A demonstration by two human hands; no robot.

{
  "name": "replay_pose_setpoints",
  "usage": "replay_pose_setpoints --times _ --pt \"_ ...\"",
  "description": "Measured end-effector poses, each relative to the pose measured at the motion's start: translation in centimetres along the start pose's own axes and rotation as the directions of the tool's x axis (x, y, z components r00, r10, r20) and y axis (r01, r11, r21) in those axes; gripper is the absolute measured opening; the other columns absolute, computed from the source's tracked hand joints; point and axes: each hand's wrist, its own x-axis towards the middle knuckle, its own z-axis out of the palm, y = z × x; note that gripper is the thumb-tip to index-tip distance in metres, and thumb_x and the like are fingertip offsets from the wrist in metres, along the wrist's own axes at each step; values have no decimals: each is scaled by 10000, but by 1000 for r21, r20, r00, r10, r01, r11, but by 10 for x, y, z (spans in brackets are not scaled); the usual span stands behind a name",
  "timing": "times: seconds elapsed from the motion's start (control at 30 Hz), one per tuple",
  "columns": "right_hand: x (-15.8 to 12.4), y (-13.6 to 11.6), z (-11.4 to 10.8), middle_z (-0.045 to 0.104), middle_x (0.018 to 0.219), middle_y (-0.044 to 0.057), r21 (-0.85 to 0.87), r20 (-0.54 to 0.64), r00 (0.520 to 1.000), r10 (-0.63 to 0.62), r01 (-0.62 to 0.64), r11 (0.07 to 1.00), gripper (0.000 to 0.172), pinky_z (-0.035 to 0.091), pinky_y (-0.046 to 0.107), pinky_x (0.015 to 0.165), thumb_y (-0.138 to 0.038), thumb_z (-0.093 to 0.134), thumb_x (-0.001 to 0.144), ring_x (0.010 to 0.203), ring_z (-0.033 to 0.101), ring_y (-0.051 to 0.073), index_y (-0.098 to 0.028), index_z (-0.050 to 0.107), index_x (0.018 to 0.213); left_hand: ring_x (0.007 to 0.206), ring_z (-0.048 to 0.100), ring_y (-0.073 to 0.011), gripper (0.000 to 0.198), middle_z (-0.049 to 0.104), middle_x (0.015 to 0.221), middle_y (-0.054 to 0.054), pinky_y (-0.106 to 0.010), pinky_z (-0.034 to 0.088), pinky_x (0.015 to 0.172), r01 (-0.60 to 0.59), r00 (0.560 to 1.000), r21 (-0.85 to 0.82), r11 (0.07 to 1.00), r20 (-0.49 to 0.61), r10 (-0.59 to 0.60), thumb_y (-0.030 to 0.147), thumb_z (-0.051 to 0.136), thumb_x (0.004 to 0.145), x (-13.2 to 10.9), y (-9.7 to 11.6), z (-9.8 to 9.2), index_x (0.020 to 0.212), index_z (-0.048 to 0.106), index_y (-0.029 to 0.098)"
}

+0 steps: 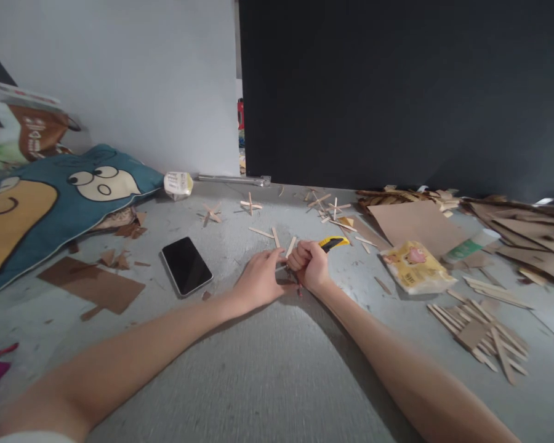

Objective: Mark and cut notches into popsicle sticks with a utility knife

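My right hand [308,264] is closed around a yellow and black utility knife [334,243], its handle pointing out to the right. Close against it, my left hand [261,277] rests on the table, thumb and fingers curved about a short wooden stick [281,267]; the contact is partly hidden. Just behind the hands lie loose wooden sticks [276,237]. Farther back are small crossed-stick pieces, one standing up [250,204] and another lying left of it [211,213]. More crossed sticks [335,209] sit to the right.
Left of my hands lie a phone [185,266], a cardboard piece [92,284] and a blue cushion [50,209]. To the right are a yellow packet [416,267], a glue tube [471,246], a stick bundle [482,335] and cardboard sheets [415,224]. A dark panel [406,92] stands behind.
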Motion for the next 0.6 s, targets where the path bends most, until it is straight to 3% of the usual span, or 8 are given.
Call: replay_pose_setpoints --times 0.1,0.27,0.37,0.47,0.53,0.6 --pt "-2 2 -2 174 409 -99 -2 33 999 9 -9 1000 541 157 229 381 -317 682 717 370 127 52 -243 197 488 1296 602 -403 759 700 1293 -147 -592 452 1098 -3 1000 27 1000 -19 4 369 895 698 1 1 -1 1358 541 246" --pt "0 2 -4 158 414 -103 2 61 997 41 -41 999 555 147 228 375 -338 680 731 371 112 51 -251 181 502 1263 647 -360 667 713 1301 -118 -533 483 1083 -63 983 -114 992 167 81 312 900 679 14 -5 -12 1271 601 245" --pt "1 2 -4 176 408 -102 2 58 997 44 -44 999 539 140 230 375 -326 676 724 374 114 51 -253 193 497 1293 623 -385 689 723 1282 -135 -604 344 1194 -76 993 60 995 95 70 370 922 665 11 -2 -10 1259 602 231" --pt "1 2 -2 184 403 -101 6 53 998 43 -43 999 524 142 231 375 -318 674 713 373 120 51 -251 204 491 1247 659 -370 652 734 1258 -139 -625 210 1259 -74 997 171 982 1 75 395 871 749 3 3 -4 1301 569 222" --pt "0 2 -2 181 403 -102 9 52 998 41 -42 999 525 147 229 376 -318 674 709 372 122 51 -250 203 489 1233 665 -373 636 736 1255 -137 -622 233 1249 -67 998 146 987 3 67 387 855 772 2 2 -3 1307 560 212" --pt "0 2 -2 175 408 -103 8 55 998 40 -40 999 529 152 226 376 -314 675 711 374 120 51 -250 199 490 1249 652 -376 606 754 1221 -108 -594 346 1193 -73 994 53 996 81 69 372 862 765 7 -2 -7 1277 575 221"
